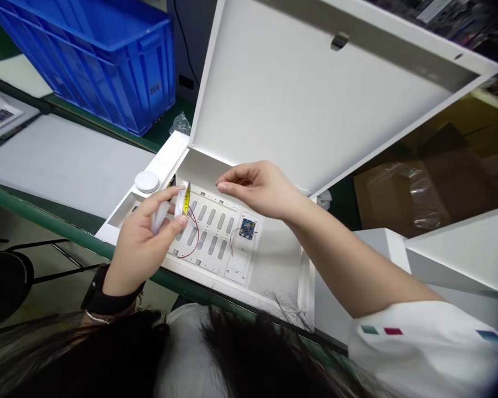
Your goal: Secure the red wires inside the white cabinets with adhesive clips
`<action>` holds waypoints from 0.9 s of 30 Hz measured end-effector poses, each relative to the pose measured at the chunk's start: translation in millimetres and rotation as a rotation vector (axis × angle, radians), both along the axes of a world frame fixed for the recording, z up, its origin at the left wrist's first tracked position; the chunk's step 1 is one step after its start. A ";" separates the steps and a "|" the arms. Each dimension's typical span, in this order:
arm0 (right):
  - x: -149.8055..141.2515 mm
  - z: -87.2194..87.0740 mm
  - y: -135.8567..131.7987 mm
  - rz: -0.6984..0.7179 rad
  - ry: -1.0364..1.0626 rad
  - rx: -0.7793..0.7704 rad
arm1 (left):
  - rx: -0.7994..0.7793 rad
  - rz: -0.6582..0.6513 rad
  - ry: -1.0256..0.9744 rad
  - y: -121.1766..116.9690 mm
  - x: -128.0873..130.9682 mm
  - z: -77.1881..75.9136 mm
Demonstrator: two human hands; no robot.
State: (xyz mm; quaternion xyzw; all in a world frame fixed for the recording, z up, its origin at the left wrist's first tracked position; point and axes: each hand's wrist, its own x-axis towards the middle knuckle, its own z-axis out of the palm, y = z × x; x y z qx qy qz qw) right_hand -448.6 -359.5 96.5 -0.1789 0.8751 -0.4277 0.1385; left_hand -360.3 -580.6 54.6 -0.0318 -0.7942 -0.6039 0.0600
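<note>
Left hand [141, 237]: grip closed on yellow-labelled piece [186, 202], above left end of white box [232, 288]; long axis near upright. Right hand [257, 188]: fingertips almost meet, cannot tell if anything is pinched. Piece lies left of right grip, apart; left hand nearer. Box, along near edge of worktop [66, 231], lid [299, 110] raised: holds slotted plate [216, 233], red wire [198, 232], 1 circuit board [248, 228]. Blue crate [120, 83] beyond far left corner; base unseen.
</note>
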 end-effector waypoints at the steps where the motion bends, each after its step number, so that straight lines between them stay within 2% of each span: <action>1: 5.2 6.5 -2.1 0.052 -0.011 -0.074 | -0.065 -0.034 0.022 4.8 0.3 4.2; 4: 17.2 12.4 -8.6 0.180 -0.068 -0.163 | -0.188 -0.123 0.060 18.5 1.9 12.1; 9: 25.2 2.0 -11.3 0.123 -0.126 -0.207 | -0.225 -0.155 0.039 30.8 3.9 11.6; 13: 30.4 -3.6 -5.8 0.036 -0.059 -0.199 | -0.105 -0.194 -0.087 37.9 3.9 4.7; 18: 40.9 -8.6 -0.1 -0.067 0.099 -0.192 | 0.188 -0.152 -0.257 43.2 1.9 -6.4; 21: 46.4 -10.1 1.6 -0.082 0.170 -0.200 | 0.318 -0.155 -0.340 43.7 3.0 -4.8; 24: 49.1 -11.2 3.4 -0.090 0.257 -0.166 | 0.365 -0.137 -0.406 44.1 5.9 0.6; 27: 49.5 -12.8 5.9 -0.071 0.350 -0.106 | 0.309 -0.134 -0.419 44.6 6.7 3.3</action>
